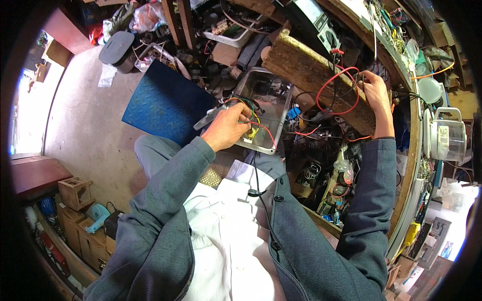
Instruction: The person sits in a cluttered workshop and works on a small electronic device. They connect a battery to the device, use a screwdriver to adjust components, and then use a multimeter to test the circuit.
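My left hand (230,125) is closed with its fingertips pinched on thin coloured wires (255,122), red, yellow and green. These wires run from an open grey metal casing (284,116) that rests over my lap. Off to the right, my raised right hand (374,91) pinches a test lead beside a wooden plank. A red test lead (317,96) loops next to these fingers, with a black lead along it. Beyond the plank stands an analog multimeter (319,22) with red plugs (337,51) at its near end. The tip of the held lead is hidden by my fingers.
The thick wooden plank (311,65) crosses behind the casing. A blue textured sheet (168,103) lies left of it. Tangled cables and parts (311,173) fill the space at right. A grey bin (118,50) stands on the floor; a black cord (263,200) hangs over my shirt.
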The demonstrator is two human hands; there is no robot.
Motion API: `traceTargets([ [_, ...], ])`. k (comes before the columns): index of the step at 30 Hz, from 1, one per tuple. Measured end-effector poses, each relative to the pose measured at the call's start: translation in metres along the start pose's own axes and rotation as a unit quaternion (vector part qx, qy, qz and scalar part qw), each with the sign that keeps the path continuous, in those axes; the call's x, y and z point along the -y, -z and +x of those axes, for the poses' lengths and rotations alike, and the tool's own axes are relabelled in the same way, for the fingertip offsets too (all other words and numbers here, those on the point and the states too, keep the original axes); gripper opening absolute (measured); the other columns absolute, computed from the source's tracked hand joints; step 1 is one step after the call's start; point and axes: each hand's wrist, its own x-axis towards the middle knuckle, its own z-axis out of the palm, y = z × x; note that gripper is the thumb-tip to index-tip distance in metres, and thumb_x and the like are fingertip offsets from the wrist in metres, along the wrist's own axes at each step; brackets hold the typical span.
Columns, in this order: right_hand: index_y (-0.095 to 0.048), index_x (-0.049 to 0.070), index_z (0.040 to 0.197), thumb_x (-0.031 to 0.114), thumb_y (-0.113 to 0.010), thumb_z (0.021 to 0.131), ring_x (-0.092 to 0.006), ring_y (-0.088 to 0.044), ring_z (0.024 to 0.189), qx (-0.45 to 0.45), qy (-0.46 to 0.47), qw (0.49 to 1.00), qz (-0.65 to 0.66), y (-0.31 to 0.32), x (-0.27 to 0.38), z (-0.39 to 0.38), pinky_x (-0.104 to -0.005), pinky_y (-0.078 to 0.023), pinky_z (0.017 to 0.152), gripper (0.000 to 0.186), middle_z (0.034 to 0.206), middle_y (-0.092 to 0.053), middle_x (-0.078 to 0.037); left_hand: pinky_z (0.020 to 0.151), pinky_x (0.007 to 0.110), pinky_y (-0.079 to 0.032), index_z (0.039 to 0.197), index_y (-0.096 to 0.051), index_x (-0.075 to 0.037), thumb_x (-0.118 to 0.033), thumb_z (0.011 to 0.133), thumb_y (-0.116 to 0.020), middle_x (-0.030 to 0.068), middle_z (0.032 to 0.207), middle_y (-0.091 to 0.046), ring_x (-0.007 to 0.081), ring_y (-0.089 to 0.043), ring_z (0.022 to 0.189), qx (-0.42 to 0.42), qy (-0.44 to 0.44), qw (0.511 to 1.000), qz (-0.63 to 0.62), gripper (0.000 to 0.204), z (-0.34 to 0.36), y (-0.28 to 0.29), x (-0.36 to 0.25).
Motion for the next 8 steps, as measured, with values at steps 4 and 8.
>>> traceTargets([
  [4,-0.076,0.006,0.114,0.025,-0.074,0.089,-0.0205,-0.070,0.083,-0.004,0.005,1.000,-0.010,0.000,0.001,0.000,-0.0350,-0.052,0.077,0.031,0.090,-0.076,-0.014,0.092,0.042,-0.055,0.114,-0.067,0.003,-0.007,0.088,-0.068,0.0222,0.109,-0.074,0.0356,-0.072,0.104,0.005,-0.037,0.998,0.048,0.028,0.000,0.003,0.001],
  [8,-0.077,0.007,0.114,0.026,-0.076,0.089,-0.0234,-0.071,0.085,0.002,-0.005,1.000,0.006,-0.001,-0.003,0.002,-0.0354,-0.052,0.078,0.032,0.093,-0.077,-0.014,0.094,0.042,-0.055,0.116,-0.067,0.002,-0.008,0.088,-0.069,0.0231,0.111,-0.074,0.0358,-0.072,0.107,0.032,0.034,0.999,0.016,0.030,-0.001,0.006,-0.009],
])
